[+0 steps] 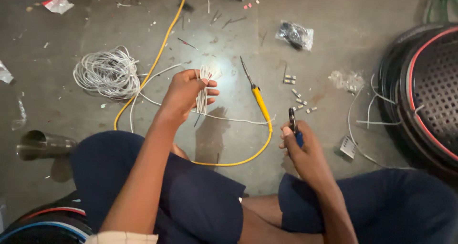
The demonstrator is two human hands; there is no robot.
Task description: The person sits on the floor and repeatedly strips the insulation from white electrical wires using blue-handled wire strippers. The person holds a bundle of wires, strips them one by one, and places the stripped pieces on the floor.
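Note:
I sit on a grey floor with my knees apart. My left hand [183, 92] grips a small bundle of short white wire pieces [204, 89], held upright above the floor. My right hand [299, 146] is closed on a blue-handled pair of pliers [293, 124] whose dark jaws point away from me. A thin white wire [229, 119] runs along the floor between the two hands.
A coil of white wire [107, 72] lies at the left. A soldering iron [257, 96] with a yellow handle and yellow cord [157, 58] lies in the middle. Several small connectors [298, 98], a plastic bag [296, 35], a steel cup [43, 145] and a round black grille [429, 91] surround me.

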